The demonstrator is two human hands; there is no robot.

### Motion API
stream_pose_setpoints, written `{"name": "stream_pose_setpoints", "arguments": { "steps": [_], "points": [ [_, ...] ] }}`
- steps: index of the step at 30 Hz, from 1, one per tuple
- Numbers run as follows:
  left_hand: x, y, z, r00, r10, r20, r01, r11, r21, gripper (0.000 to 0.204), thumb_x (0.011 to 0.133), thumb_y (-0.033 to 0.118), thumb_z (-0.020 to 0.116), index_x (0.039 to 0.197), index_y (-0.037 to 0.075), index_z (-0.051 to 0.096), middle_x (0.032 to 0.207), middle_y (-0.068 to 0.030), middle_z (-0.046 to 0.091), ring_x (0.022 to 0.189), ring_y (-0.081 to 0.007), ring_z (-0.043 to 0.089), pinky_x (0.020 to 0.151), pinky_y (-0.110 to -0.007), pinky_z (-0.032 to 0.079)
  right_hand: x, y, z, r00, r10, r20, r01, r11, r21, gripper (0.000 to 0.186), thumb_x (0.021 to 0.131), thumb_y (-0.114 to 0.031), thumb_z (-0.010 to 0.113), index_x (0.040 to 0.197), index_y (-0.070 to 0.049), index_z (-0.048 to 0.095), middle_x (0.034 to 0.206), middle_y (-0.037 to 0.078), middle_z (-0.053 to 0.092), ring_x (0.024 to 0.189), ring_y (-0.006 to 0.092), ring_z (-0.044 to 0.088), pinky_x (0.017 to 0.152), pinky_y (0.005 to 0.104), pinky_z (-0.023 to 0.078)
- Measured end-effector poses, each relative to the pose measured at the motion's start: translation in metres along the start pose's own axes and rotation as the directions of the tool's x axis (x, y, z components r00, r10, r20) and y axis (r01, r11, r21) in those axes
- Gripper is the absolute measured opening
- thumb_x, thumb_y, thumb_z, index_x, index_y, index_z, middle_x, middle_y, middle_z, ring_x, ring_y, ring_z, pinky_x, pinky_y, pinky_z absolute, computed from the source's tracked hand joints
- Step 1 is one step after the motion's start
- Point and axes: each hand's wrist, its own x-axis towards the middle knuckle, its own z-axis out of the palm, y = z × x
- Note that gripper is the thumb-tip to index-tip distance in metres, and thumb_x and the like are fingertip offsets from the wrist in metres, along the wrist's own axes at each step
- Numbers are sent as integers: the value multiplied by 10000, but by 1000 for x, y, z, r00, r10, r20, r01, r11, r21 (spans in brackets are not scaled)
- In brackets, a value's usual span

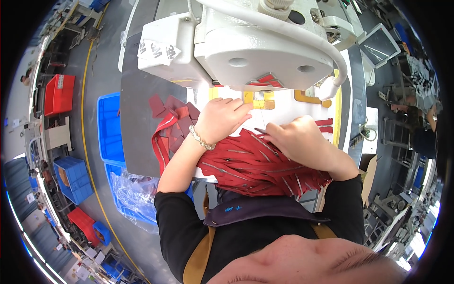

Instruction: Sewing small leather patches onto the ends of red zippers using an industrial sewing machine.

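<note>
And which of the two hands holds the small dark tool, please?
The right hand: the tool juts from its grip; the left hand, wearing a bracelet, shows none.

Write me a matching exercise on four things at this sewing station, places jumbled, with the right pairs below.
Things
1. Red zippers
2. Beaded bracelet
3. Slim dark tool
4. Clear plastic sheeting

Places
A. Between the fingers of the right hand
B. In a blue bin on the floor side, left of the table
C. Heaped at the near edge of the white work surface
D. Around the wrist of the left hand

Right pairs
1-C, 2-D, 3-A, 4-B
</note>
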Motion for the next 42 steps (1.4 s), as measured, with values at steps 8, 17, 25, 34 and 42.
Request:
{"name": "stream_pose_setpoints", "arguments": {
  "steps": [8, 17, 25, 34, 42],
  "points": [
    [2, 12, -10, 982, 17, 190, -14, 1000, -16, 479, 748, 260, 687, 1198, 147, 568, 787, -37, 546, 699, -199, 589, 629, -309, 478, -6, -8, 0, 992, -119, 30, 117, 991, 72, 146, 806, -143, 612, 714, -68, 528, 455, 38, 508, 390, 204, 529, 379, 317, 378],
    [5, 10, 1, 989, 51, 135, -49, 999, -18, 505, 763, 304, 671, 1228, 143, 554, 867, -34, 502, 816, -205, 510, 730, -327, 396, -5, -11, -1, 992, -128, -16, 129, 988, 91, 97, 718, -68, 601, 779, -35, 534, 685, 71, 600, 511, 206, 585, 414, 317, 406],
    [10, 8, 14, 991, -25, 133, 22, 1000, 17, 578, 727, 311, 701, 1252, 149, 524, 986, -45, 530, 918, -227, 521, 789, -347, 394, 3, 6, 14, 985, -171, 6, 168, 973, 160, 168, 789, -100, 601, 929, -26, 543, 805, 93, 587, 711, 254, 596, 691, 357, 444],
    [11, 4, 9, 994, -89, 63, 89, 996, -3, 660, 725, 268, 707, 1335, 154, 480, 1014, -59, 559, 939, -249, 539, 843, -374, 381, 5, 4, 14, 956, -132, -261, 160, 983, 88, 202, 748, -50, 572, 948, -28, 556, 848, 85, 610, 800, 228, 633, 675, 324, 487],
    [6, -9, -35, 966, 65, 250, 85, 834, -546, 563, 686, 119, 717, 1235, 164, 603, 994, -46, 620, 875, -238, 548, 819, -341, 404, 9, -5, 10, 924, -245, -293, 314, 925, 216, 122, 765, -23, 560, 878, -12, 516, 952, 129, 603, 896, 262, 622, 742, 346, 511]
  ]
}}
